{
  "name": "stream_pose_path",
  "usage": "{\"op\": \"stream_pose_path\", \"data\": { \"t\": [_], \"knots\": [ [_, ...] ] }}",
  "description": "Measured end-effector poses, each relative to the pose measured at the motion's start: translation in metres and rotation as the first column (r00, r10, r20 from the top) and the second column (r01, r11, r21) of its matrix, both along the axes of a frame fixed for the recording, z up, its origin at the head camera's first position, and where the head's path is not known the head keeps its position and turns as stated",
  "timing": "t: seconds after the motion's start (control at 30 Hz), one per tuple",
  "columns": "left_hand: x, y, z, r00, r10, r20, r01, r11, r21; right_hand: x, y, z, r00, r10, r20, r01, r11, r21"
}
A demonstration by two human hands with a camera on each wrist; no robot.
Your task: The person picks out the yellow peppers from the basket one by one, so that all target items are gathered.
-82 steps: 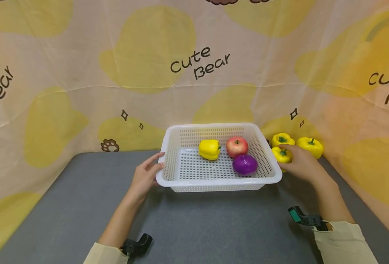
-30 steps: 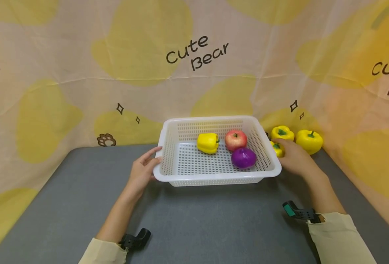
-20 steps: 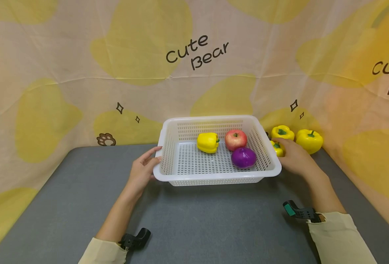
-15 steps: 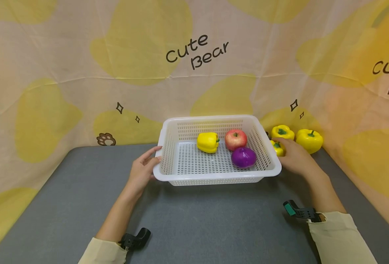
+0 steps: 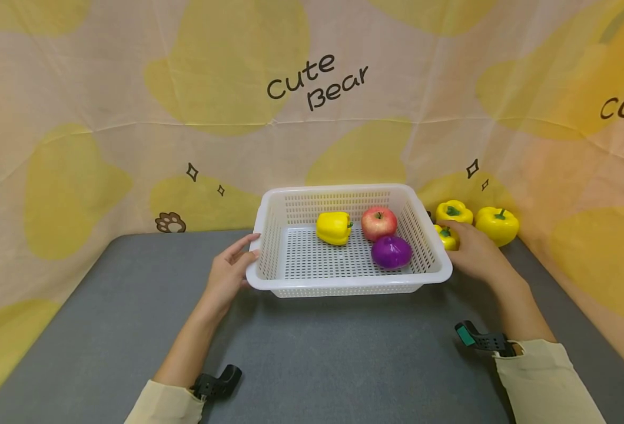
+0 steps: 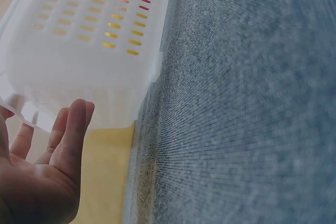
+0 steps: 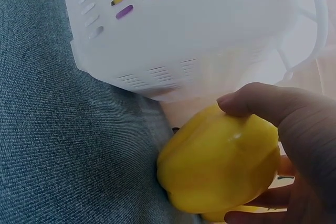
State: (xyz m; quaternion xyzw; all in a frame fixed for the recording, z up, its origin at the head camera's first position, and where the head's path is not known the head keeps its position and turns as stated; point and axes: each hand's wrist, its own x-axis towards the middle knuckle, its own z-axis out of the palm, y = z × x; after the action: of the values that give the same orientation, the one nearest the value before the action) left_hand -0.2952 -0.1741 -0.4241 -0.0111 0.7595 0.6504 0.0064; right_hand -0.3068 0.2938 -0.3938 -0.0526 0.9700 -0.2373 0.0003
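Observation:
In the head view a white plastic basket [image 5: 333, 284] stands tilted toward me at the table's middle. My left hand [image 5: 226, 274] holds its left rim, with thumb and finger at the edge and other fingers beneath. Inside lie a yellow bell pepper [image 5: 334, 228], a red apple [image 5: 378, 223] and a purple onion-like vegetable [image 5: 391, 252]. Right of the basket, my right hand [image 5: 476, 252] grips another yellow bell pepper [image 7: 220, 161]; in the right wrist view the thumb presses its top and fingers reach behind it. The basket's rim and my hand partly hide this pepper in the head view.
Two more yellow bell peppers, a rear one [image 5: 454, 211] and a right one [image 5: 497, 226], sit at the table's back right corner, close to my right hand. Behind the grey table [image 5: 344, 359] hangs a printed cloth [image 5: 227, 76], which also rises along both sides.
Since the oldest frame, my right hand has shifted slightly left with the pepper, which now shows less past the basket. The view has tilted a little; the last frames are nearly still.

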Motion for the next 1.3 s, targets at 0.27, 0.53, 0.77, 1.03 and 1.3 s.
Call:
{"op": "stream_pose_path", "data": {
  "t": [0.27, 0.53, 0.77, 1.03, 1.3],
  "knots": [
    [0.0017, -0.0004, 0.0010, 1.000, -0.007, 0.006, 0.007, 1.000, -0.007, 0.0001, -0.0003, -0.0006, 1.000, -0.001, -0.003, 0.001, 1.000, -0.005],
    [0.0005, 0.0002, 0.0009, 1.000, -0.007, -0.001, 0.007, 1.000, 0.006, 0.0002, -0.0011, -0.0001, 1.000, -0.003, 0.001, 0.003, 1.000, -0.003],
    [0.0004, 0.0002, 0.0008, 1.000, -0.008, 0.000, 0.008, 1.000, 0.010, -0.0010, -0.0013, -0.0008, 1.000, -0.002, -0.001, 0.002, 1.000, -0.001],
    [0.0010, -0.0004, 0.0000, 1.000, -0.010, 0.002, 0.010, 1.000, -0.001, -0.0012, 0.0011, -0.0029, 1.000, -0.008, 0.004, 0.008, 1.000, -0.004],
    [0.0013, -0.0002, 0.0001, 1.000, -0.013, -0.002, 0.013, 1.000, 0.007, -0.0011, 0.0014, -0.0023, 1.000, 0.001, -0.013, -0.001, 1.000, -0.009]
  ]
}}
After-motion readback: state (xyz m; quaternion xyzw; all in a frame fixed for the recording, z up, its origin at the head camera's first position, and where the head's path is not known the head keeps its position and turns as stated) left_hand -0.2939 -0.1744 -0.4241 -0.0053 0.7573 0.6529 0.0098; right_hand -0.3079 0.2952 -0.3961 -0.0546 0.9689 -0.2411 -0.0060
